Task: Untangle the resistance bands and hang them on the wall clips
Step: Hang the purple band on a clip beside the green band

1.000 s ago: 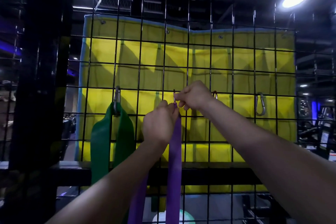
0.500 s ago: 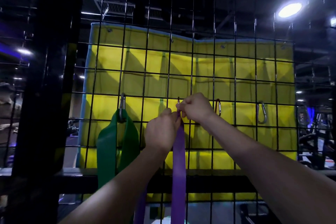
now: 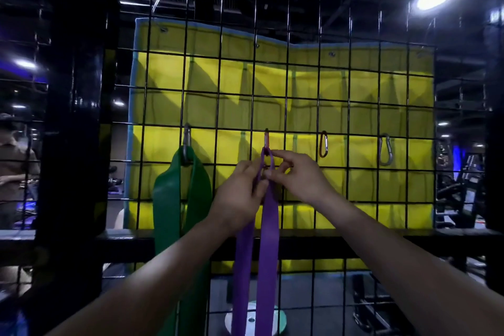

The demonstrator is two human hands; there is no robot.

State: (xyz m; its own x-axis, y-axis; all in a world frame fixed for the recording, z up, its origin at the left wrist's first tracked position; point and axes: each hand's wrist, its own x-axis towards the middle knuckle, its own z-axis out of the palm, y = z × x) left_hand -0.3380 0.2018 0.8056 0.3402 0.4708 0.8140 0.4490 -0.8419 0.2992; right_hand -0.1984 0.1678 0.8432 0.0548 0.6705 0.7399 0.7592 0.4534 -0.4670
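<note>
Head view: black wire grid wall (image 3: 300, 90).
Purple flat rubber band (image 3: 268, 226): looped through orange carabiner clip (image 3: 266, 139), hanging down.
Left hand (image 3: 240, 194): fingers pinch the band.
Right hand (image 3: 297, 174): fingers pinch the loop.
Green wide rubber band (image 3: 169, 199): hung on grey clip (image 3: 186, 136), leftward.

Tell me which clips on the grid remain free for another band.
Free: the red clip and the grey clip, right of the hands. Crowded: the leftmost clip carries the green band; both hands work the purple band at the second clip.
</note>
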